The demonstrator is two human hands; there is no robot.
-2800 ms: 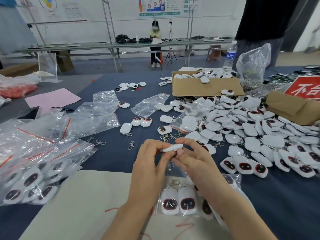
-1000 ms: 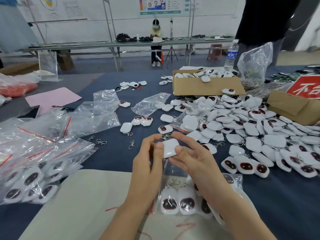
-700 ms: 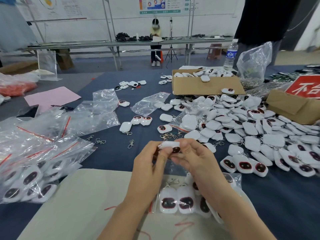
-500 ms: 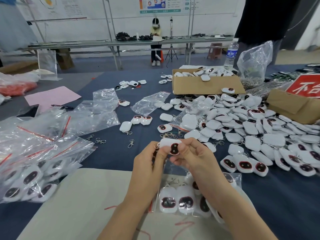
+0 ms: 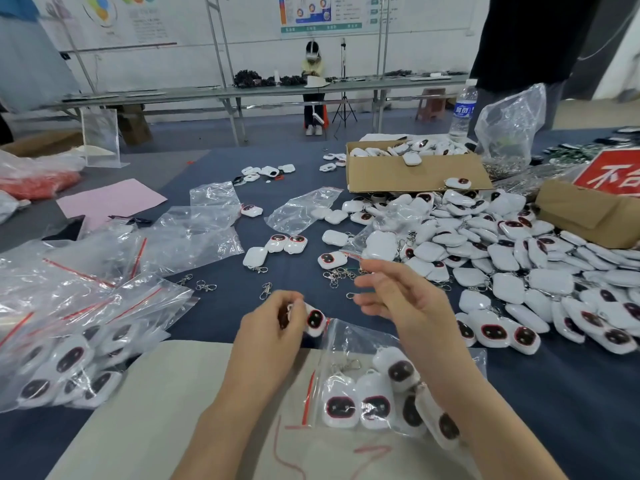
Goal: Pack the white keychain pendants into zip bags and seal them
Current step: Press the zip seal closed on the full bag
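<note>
A white pendant (image 5: 316, 319) is pinched in the curled fingers of the left hand (image 5: 270, 329), just beside a corner of a partly filled zip bag (image 5: 349, 344) lying at five o'clock from that hand. The right hand (image 5: 401, 299) is held loose and empty. The pendant is judged light, hard and smooth, best gripped by its edges. The bag is thin, limp and slippery, best taken at its red-striped mouth. The loose pile (image 5: 512, 271) is spread at three o'clock.
</note>
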